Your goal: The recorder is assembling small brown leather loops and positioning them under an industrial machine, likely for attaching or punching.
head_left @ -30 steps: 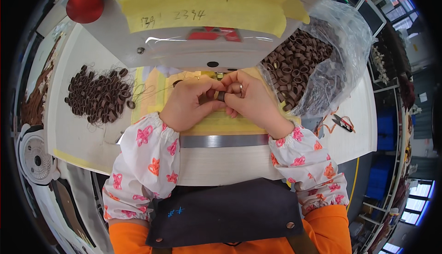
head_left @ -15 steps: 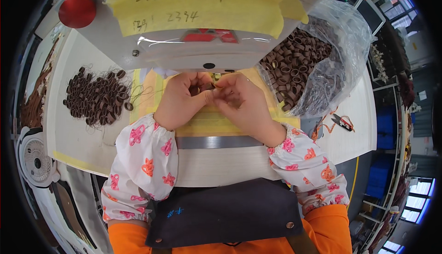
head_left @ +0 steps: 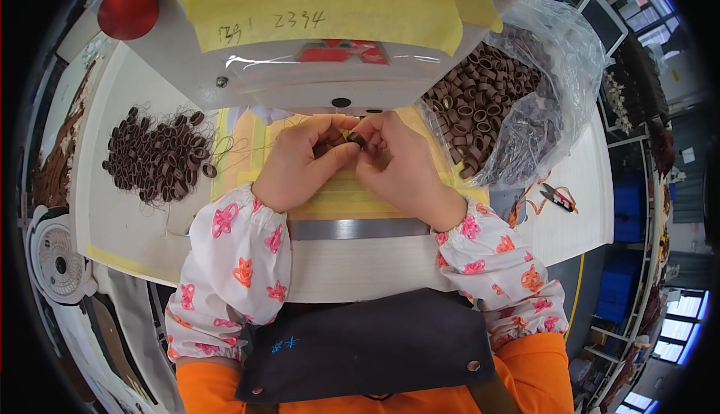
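Observation:
Under the front of a white sewing machine (head_left: pixel 262 88), a small dark brown loop (head_left: pixel 356 139) is pinched between my two hands. The thumb and fingers of my left hand (head_left: pixel 298 165) close on its left side. From the other side my right hand (head_left: pixel 405 168) grips the loop with bent fingers, partly hidden behind the hand itself. Both hands are above a yellow-taped work surface (head_left: pixel 322 202). The needle area is mostly hidden by the machine head and my fingers.
At left lies a heap of brown loops (head_left: pixel 159 155) with loose threads, some trailing toward my left hand. A clear plastic bag (head_left: pixel 566 106) with many brown loops (head_left: pixel 480 103) stands at right. Near it are thread snips (head_left: pixel 557 198) with an orange cord. A metal strip (head_left: pixel 360 229) crosses in front.
My hands have turned slightly, and the brown loop between the fingertips now shows more clearly. The right hand has shifted a little upward; the piles have stayed as they were.

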`<state>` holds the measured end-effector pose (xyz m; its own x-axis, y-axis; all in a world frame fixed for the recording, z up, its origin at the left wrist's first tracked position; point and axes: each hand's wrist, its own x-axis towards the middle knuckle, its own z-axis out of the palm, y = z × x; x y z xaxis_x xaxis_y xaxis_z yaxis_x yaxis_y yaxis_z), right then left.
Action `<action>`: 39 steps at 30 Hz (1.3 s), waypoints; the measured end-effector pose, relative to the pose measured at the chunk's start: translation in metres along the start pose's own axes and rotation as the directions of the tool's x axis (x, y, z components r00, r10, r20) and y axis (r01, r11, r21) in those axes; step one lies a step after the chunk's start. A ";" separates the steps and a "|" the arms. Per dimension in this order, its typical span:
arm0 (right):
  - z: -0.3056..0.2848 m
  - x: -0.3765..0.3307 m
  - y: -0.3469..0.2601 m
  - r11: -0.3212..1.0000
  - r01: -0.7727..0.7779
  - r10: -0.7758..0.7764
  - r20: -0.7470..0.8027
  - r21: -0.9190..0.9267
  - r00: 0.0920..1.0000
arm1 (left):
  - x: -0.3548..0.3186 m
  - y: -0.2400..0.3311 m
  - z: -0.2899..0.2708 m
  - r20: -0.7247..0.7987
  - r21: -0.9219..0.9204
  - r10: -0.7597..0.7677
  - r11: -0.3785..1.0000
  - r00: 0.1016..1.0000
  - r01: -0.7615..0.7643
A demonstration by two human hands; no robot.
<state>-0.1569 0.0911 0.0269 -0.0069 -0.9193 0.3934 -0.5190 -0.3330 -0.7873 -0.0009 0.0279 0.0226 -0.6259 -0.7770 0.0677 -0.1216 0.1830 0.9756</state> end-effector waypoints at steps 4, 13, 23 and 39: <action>-0.005 0.003 0.008 1.000 0.007 -0.007 0.046 -0.005 0.999 | 0.003 0.002 -0.002 -0.022 0.224 0.048 0.974 0.999 -0.041; -0.002 0.009 0.018 0.977 0.103 -0.113 -0.039 -0.185 0.993 | 0.010 -0.003 0.004 -0.169 0.457 0.048 0.889 0.984 0.035; -0.007 0.017 0.019 0.967 0.131 -0.144 -0.046 -0.216 0.988 | 0.017 -0.019 0.005 -0.265 0.360 0.132 0.933 0.955 -0.029; -0.009 0.021 0.019 0.962 0.024 -0.031 -0.023 -0.271 0.999 | 0.021 -0.010 -0.002 -0.204 0.510 0.094 0.860 0.974 0.024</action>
<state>-0.1749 0.0677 0.0244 -0.0100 -0.9036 0.4283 -0.7314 -0.2855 -0.6193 -0.0110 0.0087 0.0147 -0.4640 -0.8628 0.2005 -0.5125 0.4461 0.7337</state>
